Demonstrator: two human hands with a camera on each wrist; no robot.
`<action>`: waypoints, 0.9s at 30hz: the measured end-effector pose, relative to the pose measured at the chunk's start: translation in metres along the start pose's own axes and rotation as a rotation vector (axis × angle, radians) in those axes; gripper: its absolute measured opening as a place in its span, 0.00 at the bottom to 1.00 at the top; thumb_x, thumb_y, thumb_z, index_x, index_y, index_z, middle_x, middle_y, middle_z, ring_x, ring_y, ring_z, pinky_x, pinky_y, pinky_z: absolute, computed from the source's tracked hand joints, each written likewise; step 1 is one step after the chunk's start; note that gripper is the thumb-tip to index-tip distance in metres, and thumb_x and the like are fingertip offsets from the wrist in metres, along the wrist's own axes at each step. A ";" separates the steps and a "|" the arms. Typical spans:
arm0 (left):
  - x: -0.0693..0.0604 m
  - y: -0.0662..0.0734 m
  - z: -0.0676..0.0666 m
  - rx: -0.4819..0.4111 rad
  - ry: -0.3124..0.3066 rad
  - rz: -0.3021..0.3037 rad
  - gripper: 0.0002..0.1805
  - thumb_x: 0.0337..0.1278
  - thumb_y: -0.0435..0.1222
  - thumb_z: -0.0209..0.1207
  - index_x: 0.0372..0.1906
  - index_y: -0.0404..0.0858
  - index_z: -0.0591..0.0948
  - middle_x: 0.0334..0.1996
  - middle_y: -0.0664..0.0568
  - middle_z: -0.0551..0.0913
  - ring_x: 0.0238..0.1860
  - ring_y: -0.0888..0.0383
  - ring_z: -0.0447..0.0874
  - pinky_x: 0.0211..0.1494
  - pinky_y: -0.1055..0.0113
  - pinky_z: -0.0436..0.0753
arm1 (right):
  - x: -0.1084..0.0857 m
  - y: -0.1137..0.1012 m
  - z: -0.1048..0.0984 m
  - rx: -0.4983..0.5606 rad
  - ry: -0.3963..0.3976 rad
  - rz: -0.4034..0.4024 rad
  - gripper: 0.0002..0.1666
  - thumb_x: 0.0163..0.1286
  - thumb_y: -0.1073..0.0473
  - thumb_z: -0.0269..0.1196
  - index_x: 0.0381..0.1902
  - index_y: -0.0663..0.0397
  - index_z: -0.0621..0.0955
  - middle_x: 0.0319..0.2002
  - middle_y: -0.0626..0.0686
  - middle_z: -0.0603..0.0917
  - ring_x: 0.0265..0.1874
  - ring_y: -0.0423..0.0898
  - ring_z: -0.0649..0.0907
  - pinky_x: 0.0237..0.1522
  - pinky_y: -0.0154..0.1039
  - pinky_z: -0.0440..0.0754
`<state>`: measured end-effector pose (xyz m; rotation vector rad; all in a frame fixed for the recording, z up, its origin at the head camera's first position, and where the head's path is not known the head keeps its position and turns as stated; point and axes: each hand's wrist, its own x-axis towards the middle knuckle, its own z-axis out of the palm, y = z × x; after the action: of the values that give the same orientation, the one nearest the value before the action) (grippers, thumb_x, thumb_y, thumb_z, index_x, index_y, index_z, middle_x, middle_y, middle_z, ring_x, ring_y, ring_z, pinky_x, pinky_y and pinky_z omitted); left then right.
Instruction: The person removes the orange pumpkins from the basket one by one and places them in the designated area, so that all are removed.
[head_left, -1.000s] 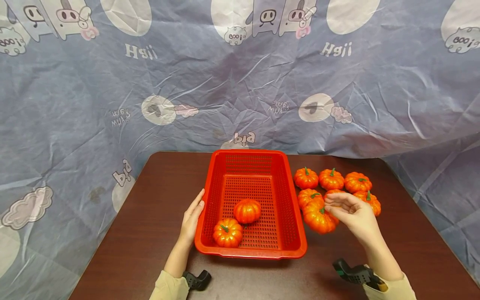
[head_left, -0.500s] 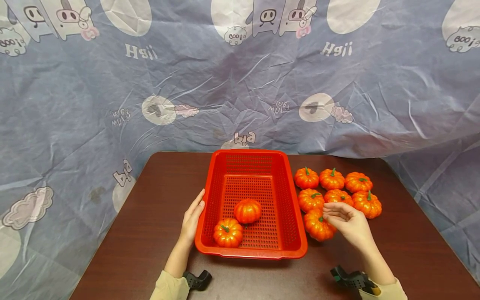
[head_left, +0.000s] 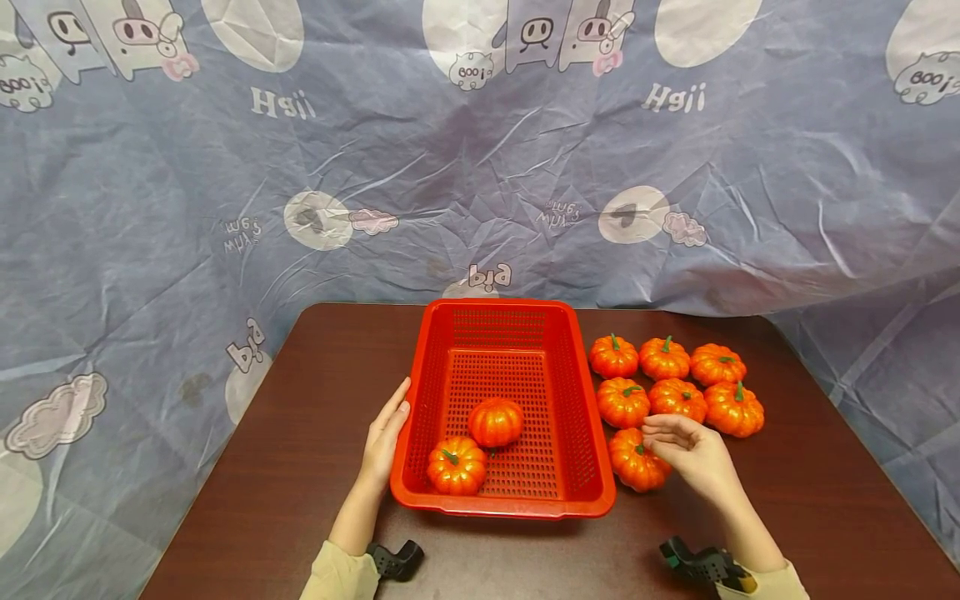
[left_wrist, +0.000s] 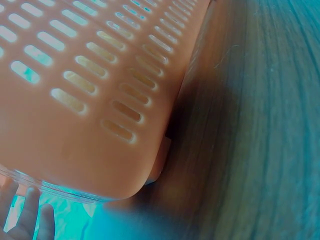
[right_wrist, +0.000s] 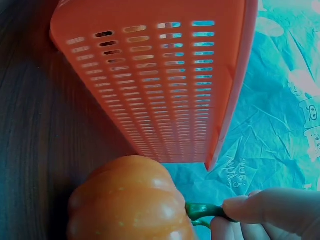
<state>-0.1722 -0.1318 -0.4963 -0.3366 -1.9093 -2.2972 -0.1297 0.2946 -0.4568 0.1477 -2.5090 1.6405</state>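
My right hand [head_left: 693, 457] pinches the green stem [right_wrist: 202, 211] of a small orange pumpkin [head_left: 636, 465] between thumb and fingers. This pumpkin sits just right of the red plastic basket [head_left: 517, 506], near its front right corner; whether it touches the table cannot be told. Against the basket's left side lies my left hand [head_left: 382, 437], its fingers extended along the rim. Inside the basket are two pumpkins, one near the front left corner [head_left: 457, 467] and one behind it [head_left: 495, 422]. The left wrist view shows the basket's slotted wall [left_wrist: 90, 135] and a few fingertips [left_wrist: 31, 207].
Several more pumpkins [head_left: 677, 398] stand in two rows right of the basket, close behind my right hand. The dark brown table [head_left: 300, 467] extends to both sides. A printed blue-grey cloth [head_left: 465, 167] hangs behind the table.
My right hand and its pumpkin have moved down and toward the near edge, uncovering a pumpkin in the row behind. My left hand and the basket stay in place.
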 end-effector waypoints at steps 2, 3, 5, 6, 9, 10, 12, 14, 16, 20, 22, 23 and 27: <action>0.000 0.000 0.000 -0.002 0.001 0.000 0.25 0.72 0.36 0.43 0.70 0.35 0.61 0.69 0.47 0.60 0.68 0.56 0.57 0.65 0.75 0.61 | 0.000 0.001 0.000 -0.001 -0.006 0.006 0.19 0.59 0.70 0.65 0.47 0.74 0.77 0.38 0.56 0.85 0.34 0.35 0.83 0.34 0.30 0.81; 0.000 0.000 0.000 -0.001 0.000 0.000 0.25 0.72 0.36 0.43 0.70 0.35 0.61 0.69 0.47 0.60 0.68 0.56 0.56 0.65 0.75 0.61 | 0.000 0.001 0.000 0.001 -0.008 0.009 0.19 0.59 0.70 0.65 0.48 0.74 0.77 0.38 0.57 0.85 0.34 0.36 0.83 0.34 0.30 0.82; -0.001 0.000 0.000 -0.003 -0.001 0.001 0.25 0.72 0.36 0.43 0.70 0.35 0.61 0.69 0.47 0.60 0.68 0.56 0.56 0.65 0.75 0.61 | 0.001 0.001 0.001 0.001 -0.014 0.007 0.19 0.60 0.70 0.64 0.48 0.75 0.77 0.38 0.58 0.85 0.34 0.36 0.84 0.34 0.30 0.82; -0.001 0.000 0.000 -0.003 -0.001 0.002 0.25 0.72 0.36 0.43 0.70 0.35 0.61 0.69 0.47 0.60 0.68 0.56 0.56 0.65 0.75 0.61 | 0.002 0.001 0.000 0.004 -0.020 0.004 0.18 0.60 0.70 0.64 0.48 0.76 0.76 0.39 0.60 0.84 0.34 0.35 0.84 0.34 0.31 0.82; 0.000 0.000 -0.001 -0.002 -0.005 0.008 0.25 0.72 0.36 0.43 0.70 0.35 0.61 0.69 0.47 0.60 0.68 0.55 0.56 0.65 0.75 0.61 | 0.003 -0.002 -0.001 -0.031 -0.023 0.007 0.18 0.61 0.68 0.64 0.48 0.74 0.77 0.40 0.62 0.84 0.34 0.34 0.83 0.34 0.30 0.81; 0.000 0.000 -0.001 -0.003 -0.006 0.009 0.25 0.72 0.36 0.43 0.70 0.35 0.61 0.69 0.47 0.60 0.68 0.55 0.56 0.65 0.75 0.61 | 0.004 -0.004 -0.002 -0.053 -0.021 0.010 0.18 0.61 0.67 0.64 0.48 0.73 0.78 0.40 0.62 0.84 0.34 0.35 0.83 0.35 0.29 0.81; 0.000 0.000 -0.001 -0.001 -0.006 0.013 0.25 0.72 0.36 0.43 0.70 0.35 0.62 0.69 0.47 0.60 0.68 0.55 0.57 0.65 0.75 0.61 | 0.005 -0.007 -0.003 -0.104 -0.015 0.025 0.19 0.62 0.63 0.65 0.48 0.70 0.79 0.40 0.60 0.84 0.34 0.35 0.83 0.35 0.29 0.80; 0.001 0.000 -0.001 0.000 -0.006 0.013 0.25 0.72 0.36 0.43 0.70 0.35 0.62 0.69 0.47 0.61 0.68 0.55 0.57 0.65 0.75 0.61 | 0.006 -0.011 -0.005 -0.154 -0.007 0.039 0.20 0.62 0.59 0.65 0.48 0.66 0.80 0.39 0.56 0.85 0.34 0.35 0.83 0.35 0.28 0.80; 0.001 0.000 -0.001 0.000 -0.005 0.008 0.25 0.72 0.36 0.43 0.70 0.35 0.62 0.69 0.47 0.61 0.68 0.55 0.58 0.65 0.74 0.62 | 0.008 -0.015 -0.007 -0.176 -0.002 0.030 0.20 0.63 0.57 0.65 0.48 0.65 0.80 0.38 0.53 0.85 0.34 0.35 0.83 0.35 0.28 0.80; 0.001 0.000 -0.001 -0.001 -0.005 -0.003 0.25 0.72 0.36 0.43 0.70 0.35 0.62 0.69 0.48 0.61 0.68 0.56 0.58 0.64 0.75 0.62 | 0.011 -0.026 -0.011 -0.172 0.013 0.004 0.21 0.63 0.56 0.65 0.48 0.66 0.80 0.37 0.48 0.85 0.33 0.34 0.83 0.34 0.28 0.80; 0.001 -0.001 -0.001 -0.008 -0.006 -0.006 0.25 0.72 0.36 0.43 0.70 0.35 0.62 0.69 0.48 0.61 0.68 0.56 0.57 0.64 0.75 0.62 | 0.013 -0.032 -0.013 -0.150 0.019 -0.004 0.22 0.63 0.57 0.66 0.48 0.68 0.79 0.37 0.46 0.85 0.34 0.34 0.83 0.34 0.28 0.80; 0.001 -0.001 -0.002 -0.011 -0.008 -0.006 0.25 0.72 0.36 0.43 0.70 0.35 0.62 0.69 0.47 0.61 0.68 0.55 0.57 0.64 0.74 0.62 | 0.014 -0.036 -0.013 -0.142 0.022 -0.004 0.22 0.62 0.57 0.66 0.48 0.68 0.79 0.37 0.46 0.85 0.34 0.33 0.83 0.35 0.27 0.80; 0.001 -0.002 -0.002 -0.021 -0.006 -0.008 0.25 0.72 0.36 0.43 0.70 0.35 0.62 0.69 0.47 0.60 0.68 0.55 0.57 0.65 0.74 0.62 | 0.017 -0.050 -0.013 -0.118 0.017 -0.019 0.20 0.63 0.57 0.65 0.48 0.66 0.79 0.39 0.46 0.85 0.35 0.32 0.82 0.36 0.26 0.79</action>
<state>-0.1736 -0.1329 -0.4979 -0.3397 -1.8940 -2.3249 -0.1380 0.2866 -0.4036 0.1438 -2.5747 1.4754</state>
